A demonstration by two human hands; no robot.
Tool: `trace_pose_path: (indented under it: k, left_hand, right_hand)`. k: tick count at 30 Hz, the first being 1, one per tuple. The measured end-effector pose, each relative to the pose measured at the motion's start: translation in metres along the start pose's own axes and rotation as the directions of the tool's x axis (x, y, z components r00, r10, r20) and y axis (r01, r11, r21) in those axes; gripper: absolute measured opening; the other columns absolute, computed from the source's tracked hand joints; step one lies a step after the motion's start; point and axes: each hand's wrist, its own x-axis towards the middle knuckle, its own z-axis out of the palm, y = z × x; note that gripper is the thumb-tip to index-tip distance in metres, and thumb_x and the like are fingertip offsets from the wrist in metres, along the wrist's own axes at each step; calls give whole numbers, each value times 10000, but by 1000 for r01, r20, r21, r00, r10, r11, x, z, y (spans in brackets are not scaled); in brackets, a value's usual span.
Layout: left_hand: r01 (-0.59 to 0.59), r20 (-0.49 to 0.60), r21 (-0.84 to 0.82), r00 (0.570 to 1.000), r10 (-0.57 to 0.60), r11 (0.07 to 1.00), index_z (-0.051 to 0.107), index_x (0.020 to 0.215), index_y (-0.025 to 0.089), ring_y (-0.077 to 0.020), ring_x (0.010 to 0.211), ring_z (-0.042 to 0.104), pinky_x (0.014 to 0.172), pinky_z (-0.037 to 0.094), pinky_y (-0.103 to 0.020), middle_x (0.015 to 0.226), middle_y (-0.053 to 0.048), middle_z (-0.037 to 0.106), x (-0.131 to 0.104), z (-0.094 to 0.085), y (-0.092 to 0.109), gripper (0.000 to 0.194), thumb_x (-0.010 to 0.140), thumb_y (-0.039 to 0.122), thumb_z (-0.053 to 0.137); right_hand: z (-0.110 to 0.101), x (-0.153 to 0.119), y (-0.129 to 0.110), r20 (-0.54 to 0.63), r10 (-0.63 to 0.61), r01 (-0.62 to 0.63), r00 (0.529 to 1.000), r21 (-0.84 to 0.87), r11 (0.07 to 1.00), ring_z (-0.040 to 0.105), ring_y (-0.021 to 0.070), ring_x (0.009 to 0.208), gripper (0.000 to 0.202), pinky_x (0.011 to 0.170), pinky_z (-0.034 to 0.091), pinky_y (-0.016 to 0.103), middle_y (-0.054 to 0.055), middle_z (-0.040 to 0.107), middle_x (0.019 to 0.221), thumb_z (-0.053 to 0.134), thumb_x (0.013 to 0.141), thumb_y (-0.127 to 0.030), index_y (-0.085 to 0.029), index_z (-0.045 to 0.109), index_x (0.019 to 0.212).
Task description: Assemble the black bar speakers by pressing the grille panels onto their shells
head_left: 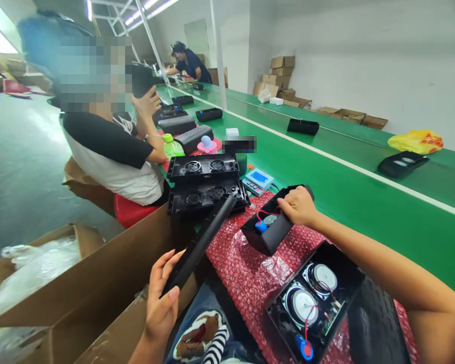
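Note:
My left hand (161,298) is wrapped round the lower end of a long black panel (200,245), which tilts up above the cardboard box edge. My right hand (299,206) grips the side wall of a black speaker housing (267,240); a blue part (261,226) and red wires show inside it. Red bubble wrap (242,253) lies beneath the housing. Closer to me rests an open speaker case (349,290) with two round white drivers (305,306), red wires and a small circuit board. Black casing panels (202,167) with round grilles are stacked beyond the left-hand panel.
A large cardboard box (109,273) stands at my left. Behind the bubble wrap sits a small blue-screened tester (258,181). Several black housings lie along the green conveyor (349,187), near a yellow bag (416,141). A co-worker (109,146) sits close on the left; another person (193,65) bends over the far end.

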Motion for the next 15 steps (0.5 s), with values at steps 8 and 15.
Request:
trace_pose_path:
  k: [8,15]
  left_hand:
    - [276,-75,-256,950,-304,927,708,893,177,-307,1003,593,795,548,-410,1036,-100,666,-1,-2,5,583,380,441,795]
    - [457,195,-307,889,-415,835,701,905,170,-351,974,613,802,509,-509,981,-150,678,4,5,-3,543,577,602,666]
  right_hand:
    - [27,-11,-46,-27,-63,66,998,115,991,335,104,561,612,679,161,323,48,479,507,232,995,-356,-112,455,480]
    - [19,-49,-37,213,-191,148,958,203,968,426,124,650,560,732,233,305,35,537,644,259,1023,-417,-126,563,654]
